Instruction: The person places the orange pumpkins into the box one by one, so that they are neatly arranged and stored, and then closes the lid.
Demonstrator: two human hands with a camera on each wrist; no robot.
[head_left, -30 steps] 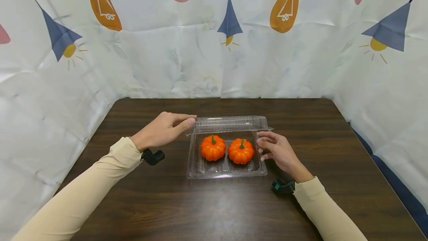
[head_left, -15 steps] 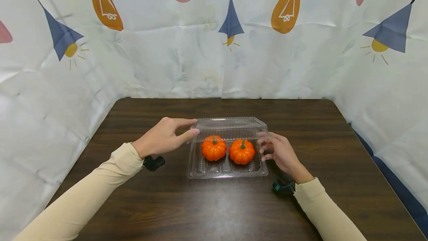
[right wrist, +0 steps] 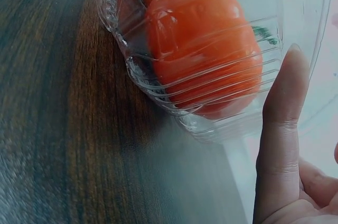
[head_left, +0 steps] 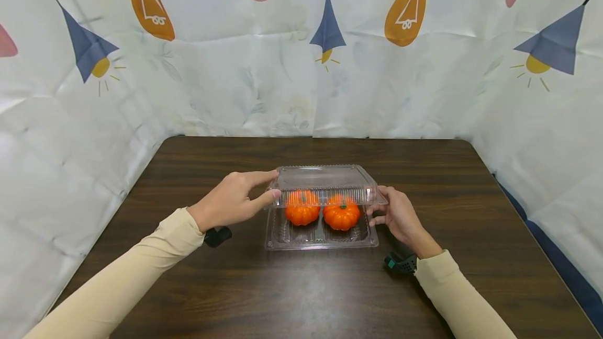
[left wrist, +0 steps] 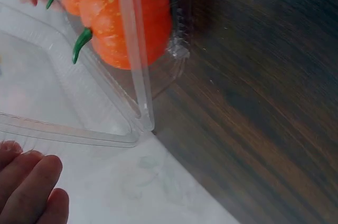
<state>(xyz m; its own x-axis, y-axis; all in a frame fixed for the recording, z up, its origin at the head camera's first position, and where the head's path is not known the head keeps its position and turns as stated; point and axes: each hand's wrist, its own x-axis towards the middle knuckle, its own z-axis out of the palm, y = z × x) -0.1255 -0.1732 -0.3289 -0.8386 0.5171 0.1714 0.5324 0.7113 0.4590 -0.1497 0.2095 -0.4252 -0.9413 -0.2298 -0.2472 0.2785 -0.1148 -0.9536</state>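
Observation:
Two small orange pumpkins with green stems, the left pumpkin [head_left: 301,216] and right pumpkin [head_left: 342,219], sit side by side in the base [head_left: 320,244] of a clear plastic clamshell box. Its hinged lid [head_left: 325,176] tilts forward over their back halves. My left hand [head_left: 228,200] touches the lid's left side, thumb and index finger spread apart; in the left wrist view, fingers [left wrist: 31,189] lie by its edge. At the box's right side, my right hand [head_left: 400,218] touches the lid and base edge. A straight digit [right wrist: 282,134] overlaps the clear wall in the right wrist view.
The box stands on a dark wood-grain table [head_left: 301,297]. A white cloth [head_left: 226,82] printed with lamps and bulbs hangs behind the table and along both sides. Dark bands [head_left: 399,263] circle both wrists.
The lid has swung forward and down, covering more of the pumpkins. My left hand has moved slightly down with it, thumb and index finger spreading. My right hand stays nearly in place.

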